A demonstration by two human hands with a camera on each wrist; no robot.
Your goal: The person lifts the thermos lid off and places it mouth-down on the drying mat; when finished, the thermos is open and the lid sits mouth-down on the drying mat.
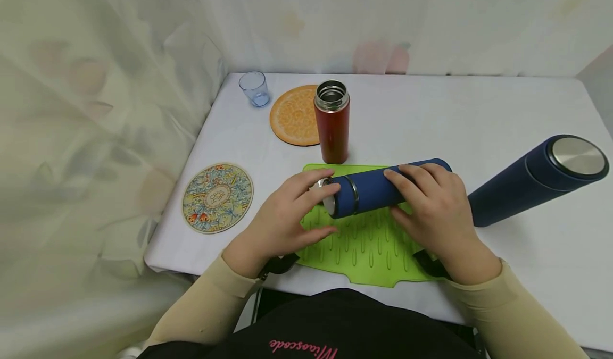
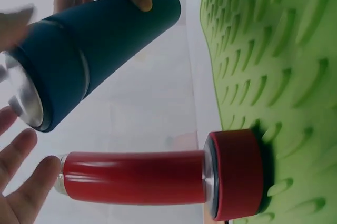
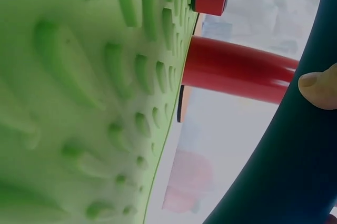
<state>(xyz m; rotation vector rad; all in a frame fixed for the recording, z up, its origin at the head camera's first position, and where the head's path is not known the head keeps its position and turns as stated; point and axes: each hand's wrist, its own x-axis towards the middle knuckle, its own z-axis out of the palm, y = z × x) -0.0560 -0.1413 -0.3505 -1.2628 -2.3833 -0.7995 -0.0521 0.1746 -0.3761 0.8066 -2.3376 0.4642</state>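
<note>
A dark blue thermos (image 1: 378,190) is held on its side above a lime-green ridged mat (image 1: 369,247), its steel-topped lid pointing left. My right hand (image 1: 433,207) grips its body, with the thumb (image 3: 318,90) pressed along the side in the right wrist view. Around the lid end, my left hand (image 1: 287,210) has its fingers spread and fairly straight; whether they touch the lid I cannot tell. A red lid with a steel top (image 2: 237,174) stands on the mat, largely hidden in the head view. Behind it, an uncapped red thermos (image 1: 332,130) stands upright.
A second dark blue thermos (image 1: 531,181) stands at the right. An orange-slice coaster (image 1: 293,117) lies behind the red thermos, with a clear bluish glass (image 1: 255,89) at its back left. At left lies a patterned round coaster (image 1: 217,198). Patterned curtain hangs along the left and back edges.
</note>
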